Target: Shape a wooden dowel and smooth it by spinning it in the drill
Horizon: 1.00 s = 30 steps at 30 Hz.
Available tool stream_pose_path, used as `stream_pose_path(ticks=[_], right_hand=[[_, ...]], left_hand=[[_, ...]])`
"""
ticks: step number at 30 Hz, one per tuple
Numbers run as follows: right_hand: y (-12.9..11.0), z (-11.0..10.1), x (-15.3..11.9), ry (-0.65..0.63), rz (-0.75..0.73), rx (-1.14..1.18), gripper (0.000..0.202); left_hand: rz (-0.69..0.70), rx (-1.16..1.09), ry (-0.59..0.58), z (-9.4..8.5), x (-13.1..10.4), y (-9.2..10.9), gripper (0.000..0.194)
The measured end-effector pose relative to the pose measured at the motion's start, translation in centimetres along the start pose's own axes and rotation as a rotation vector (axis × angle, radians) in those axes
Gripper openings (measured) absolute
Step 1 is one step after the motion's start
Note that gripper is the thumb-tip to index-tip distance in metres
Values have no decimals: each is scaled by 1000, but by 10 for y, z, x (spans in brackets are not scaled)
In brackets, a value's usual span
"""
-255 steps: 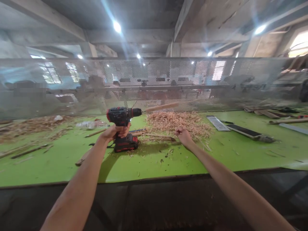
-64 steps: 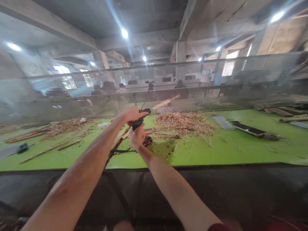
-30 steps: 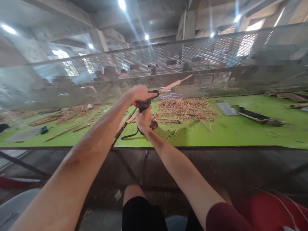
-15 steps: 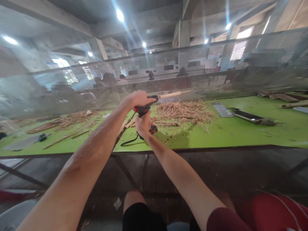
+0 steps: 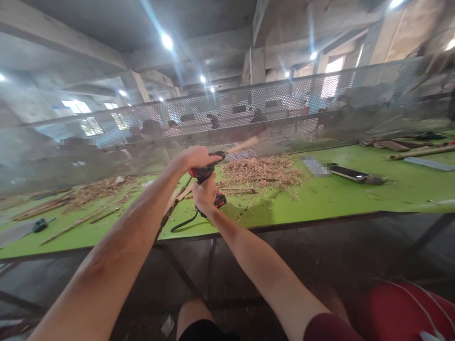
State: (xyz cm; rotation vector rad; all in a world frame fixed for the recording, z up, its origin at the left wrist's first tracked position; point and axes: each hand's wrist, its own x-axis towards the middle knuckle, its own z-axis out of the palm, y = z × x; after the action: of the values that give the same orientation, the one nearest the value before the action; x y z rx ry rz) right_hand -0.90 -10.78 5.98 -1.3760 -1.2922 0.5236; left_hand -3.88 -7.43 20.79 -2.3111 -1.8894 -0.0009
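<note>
A red and black power drill (image 5: 201,173) stands upright on the green table, its chuck pointing away to the right. My left hand (image 5: 195,158) is closed over the top of the drill body, a finger stretched along toward the chuck. Wrapped round the drill's handle is my right hand (image 5: 205,193), just above the base. From the chuck a pale wooden stick (image 5: 243,146) sticks out, tilted slightly up to the right. Beneath and beyond it lies a heap of wood shavings (image 5: 265,171).
On the green table (image 5: 302,201) a phone (image 5: 350,172) lies to the right, near a long stick (image 5: 423,151). More shavings (image 5: 94,190) and thin sticks are at the left. A perforated metal screen (image 5: 284,102) runs behind the table. People sit beyond it.
The view has turned a little to the right, so the table items appear further left. Both hands keep their hold on the drill, and the stick's outer end looks shorter and blurred.
</note>
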Motion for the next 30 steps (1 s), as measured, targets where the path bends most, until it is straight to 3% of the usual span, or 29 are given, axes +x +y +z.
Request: stream_pose_path(ticks=[22, 30], right_hand=[[6, -3, -1, 7, 26, -42, 38], [17, -6, 3, 22, 46, -39, 38]], left_hand=[[21, 38, -20, -3, -7, 12, 87], [21, 13, -2, -1, -6, 23, 79]])
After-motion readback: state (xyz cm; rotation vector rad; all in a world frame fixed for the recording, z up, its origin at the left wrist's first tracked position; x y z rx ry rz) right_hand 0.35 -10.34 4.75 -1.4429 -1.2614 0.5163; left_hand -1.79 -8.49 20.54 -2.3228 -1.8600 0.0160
